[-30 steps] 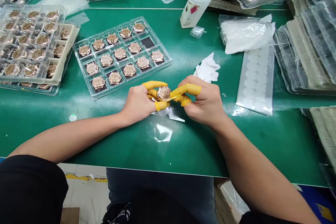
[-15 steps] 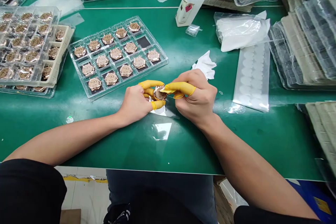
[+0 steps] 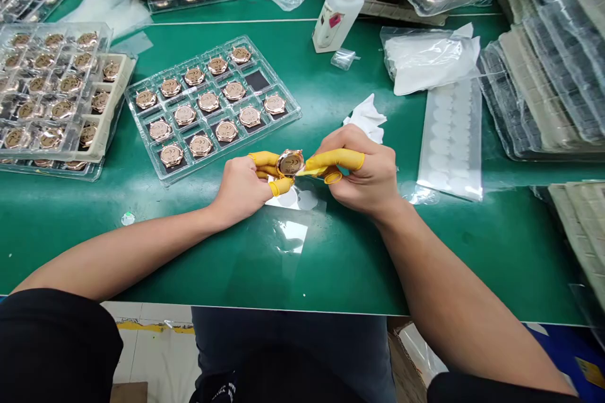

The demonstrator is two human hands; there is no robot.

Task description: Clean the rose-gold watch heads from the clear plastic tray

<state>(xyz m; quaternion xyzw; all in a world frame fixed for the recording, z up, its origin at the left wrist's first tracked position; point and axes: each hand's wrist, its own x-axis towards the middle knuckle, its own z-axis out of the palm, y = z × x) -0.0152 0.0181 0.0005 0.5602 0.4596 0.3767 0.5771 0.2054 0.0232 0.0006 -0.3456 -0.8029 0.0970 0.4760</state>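
My left hand (image 3: pixel 246 182), with yellow finger cots on its fingers, grips a rose-gold watch case (image 3: pixel 290 164) by its edges, with the marked back showing. Just right of it, my right hand (image 3: pixel 357 167), also in yellow finger cots, is closed in a pinch at the watch case's edge. A thin pale yellowish tip shows at its fingers, too small to name. Under my hands lies a clear sheet with round white stickers (image 3: pixel 307 200). Beyond my left hand sits a clear tray (image 3: pixel 215 160) of similar watch cases, one pocket of which holds only a dark pad (image 3: pixel 258 80).
Stacked trays of watch cases (image 3: pixel 61 107) stand at the left. At the back are a white bottle (image 3: pixel 338 16) and bagged white cloths (image 3: pixel 428 60). A crumpled white cloth (image 3: pixel 366 116) lies beyond my right hand, a sticker sheet (image 3: pixel 451 138) and stacked trays (image 3: pixel 543 88) farther right.
My right hand has drawn slightly right, from over the watch case's back to its edge. The watch case has tilted in my left hand, showing more of its back.
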